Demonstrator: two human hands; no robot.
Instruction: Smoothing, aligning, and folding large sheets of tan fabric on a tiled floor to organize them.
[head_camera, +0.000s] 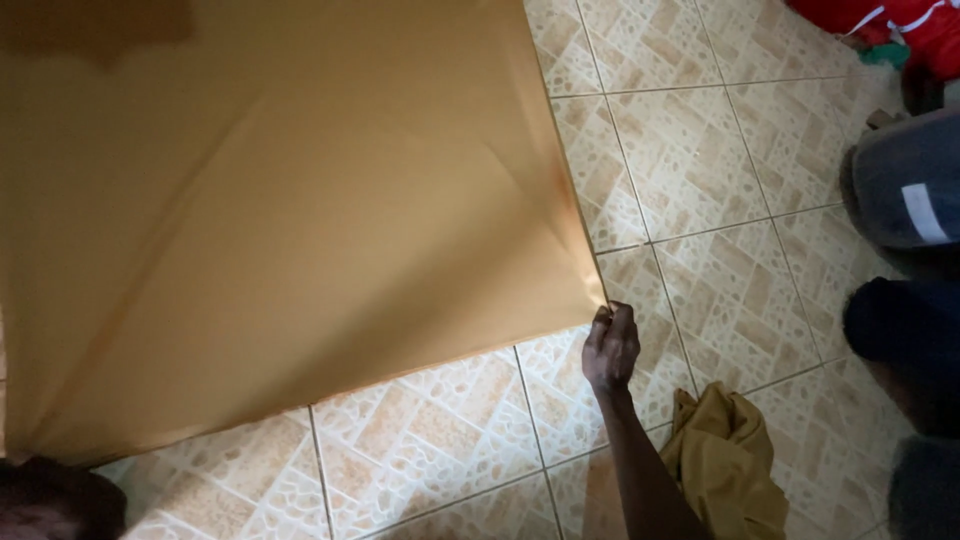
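A large tan sheet (270, 210) is stretched out flat above the tiled floor (700, 170), filling most of the view from the top left. The right hand (611, 345) is closed on the sheet's near right corner, fingers pinched around the cloth, with the arm reaching up from the bottom edge of the view. Creases fan out across the sheet from that pinched corner. The left hand (45, 495) shows only as a dark shape at the bottom left, right at the sheet's other near corner; whether it is gripping the cloth cannot be told from here.

Beside the right arm, a crumpled mustard cloth (730, 460) lies on the floor, just below the held corner and apart from the sheet. Along the right edge of the view sit dark rounded bundles (905, 330), one grey with a pale patch, stacked close together. A red garment (900, 25) lies on the floor in the top right corner. The sheet hides the floor beneath it, so anything under it is out of sight.
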